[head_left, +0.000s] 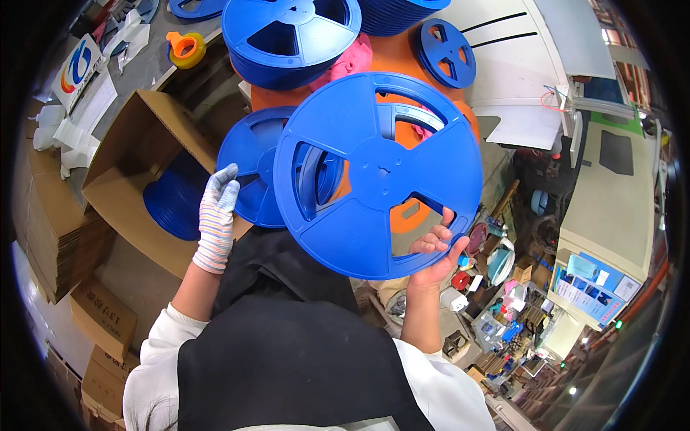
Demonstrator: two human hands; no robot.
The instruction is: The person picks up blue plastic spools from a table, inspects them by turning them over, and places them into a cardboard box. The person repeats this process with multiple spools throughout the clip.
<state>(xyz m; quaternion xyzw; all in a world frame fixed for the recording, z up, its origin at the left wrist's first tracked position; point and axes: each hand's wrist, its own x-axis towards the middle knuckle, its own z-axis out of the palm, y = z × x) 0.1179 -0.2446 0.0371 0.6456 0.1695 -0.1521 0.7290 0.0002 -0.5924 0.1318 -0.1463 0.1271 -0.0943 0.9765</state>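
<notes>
Nearest: a black apron over the person's white sleeves. Right hand, bare: fingers and thumb closed on the lower right rim of a large blue reel, beside one of its cut-outs. From where I stand, the reel is held up broad-face in front of the chest. Left hand, in a striped glove with greyed fingertips: partly open, fingers loosely bent, nothing seen in the grasp. It is at the left edge of a second blue reel, partly hidden behind the first; contact cannot be told. Left of that hand: an open cardboard box with blue reels inside. Beyond: a blue reel stack, pink cloth, a smaller blue reel, and an orange tape dispenser.
</notes>
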